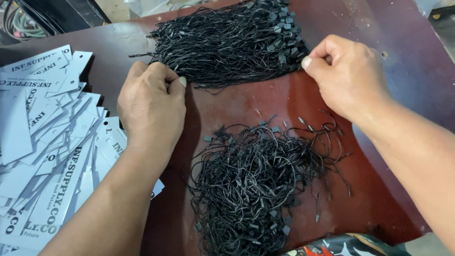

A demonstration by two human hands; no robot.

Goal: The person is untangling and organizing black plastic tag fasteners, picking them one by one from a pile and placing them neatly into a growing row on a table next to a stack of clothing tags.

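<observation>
A straight bundle of black hang-tag strings (227, 42) with small plastic locks lies across the far part of the dark red table (265, 99). My left hand (150, 105) pinches the bundle's left end between thumb and fingers. At the bundle's right end, where the locks cluster, my right hand (345, 73) pinches the strings. A second, tangled heap of the same black strings (258, 182) lies nearer to me, between my forearms.
A spread pile of white printed paper tags (45, 142) covers the table's left side, partly under my left forearm. Dark cables and a green hose (23, 23) sit beyond the far left corner. A patterned cloth (341, 246) shows at the bottom edge.
</observation>
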